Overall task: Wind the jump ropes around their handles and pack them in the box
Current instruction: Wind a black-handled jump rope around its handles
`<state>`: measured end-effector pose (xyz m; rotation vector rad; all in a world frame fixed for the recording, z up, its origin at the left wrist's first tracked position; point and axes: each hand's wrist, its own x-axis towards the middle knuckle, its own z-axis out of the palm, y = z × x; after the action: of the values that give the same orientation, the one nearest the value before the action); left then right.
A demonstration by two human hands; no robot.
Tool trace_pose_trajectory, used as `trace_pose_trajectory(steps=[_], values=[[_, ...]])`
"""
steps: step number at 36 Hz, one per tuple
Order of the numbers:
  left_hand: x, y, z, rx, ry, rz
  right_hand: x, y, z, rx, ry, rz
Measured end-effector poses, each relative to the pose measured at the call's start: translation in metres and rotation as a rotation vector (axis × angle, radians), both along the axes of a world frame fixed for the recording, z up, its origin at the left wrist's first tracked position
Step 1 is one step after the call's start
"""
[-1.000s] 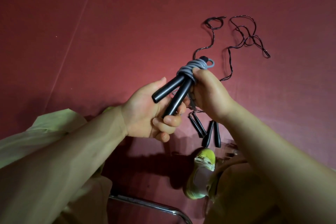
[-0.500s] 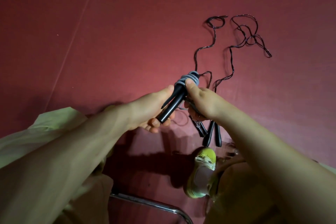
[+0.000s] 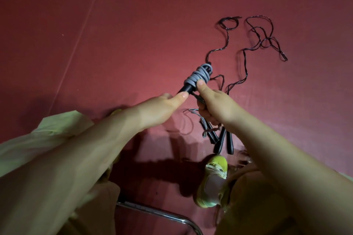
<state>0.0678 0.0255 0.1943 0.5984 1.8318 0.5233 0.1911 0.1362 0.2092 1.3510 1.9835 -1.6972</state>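
Two hands meet over a dark red floor (image 3: 133,44), and we hold between them a jump rope bundle (image 3: 196,79): black handles laid side by side, with a grey cord wound in several tight coils around their upper part. The cord has a faint sheen and ends in a small loop at the top of the bundle. Below the coils we see a short bare stretch of glossy black handle; the rest is hidden behind our fingers.

Our left hand (image 3: 158,110) grips the lower end of the handles, its thumb stretched along them and pointing toward the coils. Our right hand (image 3: 215,105) closes around the bundle from the other side, its thumb pressed on the lowest grey turn; its other fingers are curled underneath, and we cannot tell exactly what they catch there.

On the floor below our right hand lie more black handles (image 3: 219,139), close together and angled toward each other. A thin dark rope (image 3: 246,51) snakes away from them in loose curves and tangled loops toward the upper right, well apart from the wound bundle. A pale thin cord (image 3: 189,118) curls on the floor just beside those handles.

Near the bottom we see a yellow-green shoe (image 3: 214,179), a curved metal tube (image 3: 158,213) and a pale sleeve (image 3: 47,135) on our left arm.
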Motion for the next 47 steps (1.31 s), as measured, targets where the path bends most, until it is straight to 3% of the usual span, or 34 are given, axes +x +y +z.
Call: trace_pose_trajectory(steps=[6, 15, 20, 27, 34, 36, 38, 47], values=[[0.0, 0.001, 0.006, 0.025, 0.18, -0.067, 0.0, -0.003, 0.0, -0.049, 0.008, -0.019], [-0.002, -0.002, 0.006, 0.12, 0.149, -0.035, -0.004, -0.001, 0.007, -0.025, 0.07, -0.094], [0.007, -0.001, 0.011, 0.188, -0.304, 0.032, -0.003, -0.001, 0.007, 0.049, 0.161, -0.108], [-0.005, 0.0, 0.026, 0.181, -1.016, 0.272, -0.003, -0.002, 0.02, -0.105, 0.351, -0.21], [-0.009, -0.011, 0.012, 0.26, -1.593, 0.138, -0.004, -0.005, 0.02, -0.092, 0.399, -0.069], [-0.009, -0.01, 0.013, 0.219, -1.567, 0.161, -0.004, -0.004, 0.02, 0.0, 0.333, 0.0], [-0.007, -0.008, 0.02, 0.163, -1.427, 0.206, -0.004, -0.003, 0.018, 0.063, 0.272, 0.059], [-0.002, 0.001, 0.026, 0.056, -0.879, 0.246, -0.005, 0.0, 0.015, -0.031, 0.106, 0.088]])
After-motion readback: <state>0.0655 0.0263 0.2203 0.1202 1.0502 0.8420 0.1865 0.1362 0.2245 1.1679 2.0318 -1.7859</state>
